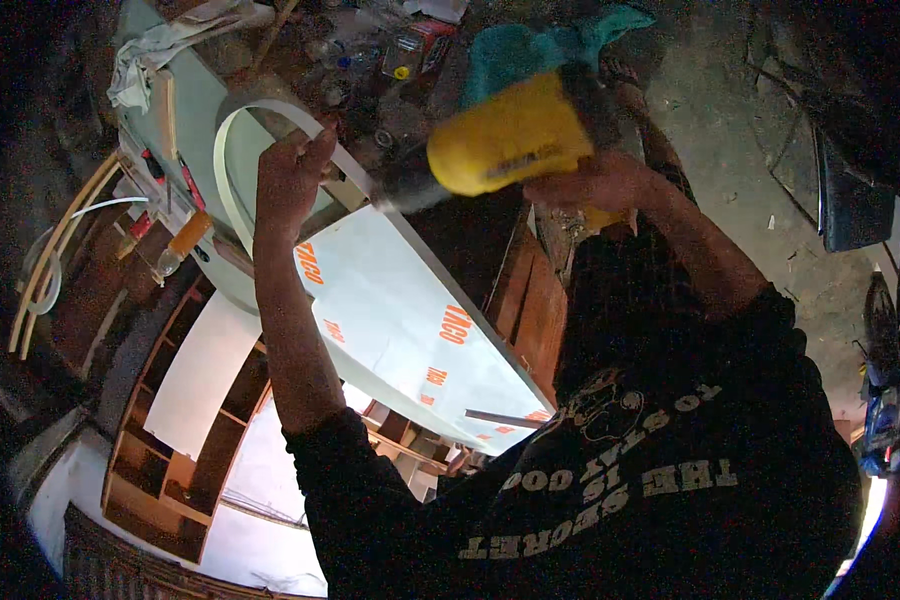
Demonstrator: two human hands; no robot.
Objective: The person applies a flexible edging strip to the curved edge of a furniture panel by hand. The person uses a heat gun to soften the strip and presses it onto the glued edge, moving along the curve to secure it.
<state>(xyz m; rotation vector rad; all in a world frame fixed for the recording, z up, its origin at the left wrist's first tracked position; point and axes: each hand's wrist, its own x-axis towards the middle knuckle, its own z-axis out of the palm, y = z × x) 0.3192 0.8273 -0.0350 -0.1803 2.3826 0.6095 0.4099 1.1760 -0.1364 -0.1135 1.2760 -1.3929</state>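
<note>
A yellow heat gun (515, 135) with a dark, motion-blurred nozzle is gripped in my right hand (595, 190). Its nozzle points left, close to the edge of a white board (395, 290) covered in film with orange print. Beside that edge my left hand (295, 180) is closed on a pale edging strip (232, 150), which loops up and round to the left of the hand. Whether the strip's end touches the board edge I cannot tell, as my fingers cover it.
On the grey-green worktop (205, 110) at left lie red-handled tools (188, 178) and an orange-brown cylinder (189, 233). A white cloth (150, 60) hangs at the far corner. Teal fabric (540, 50) and a red-black tool (416, 48) are beyond. Shelving (155, 455) stands lower left.
</note>
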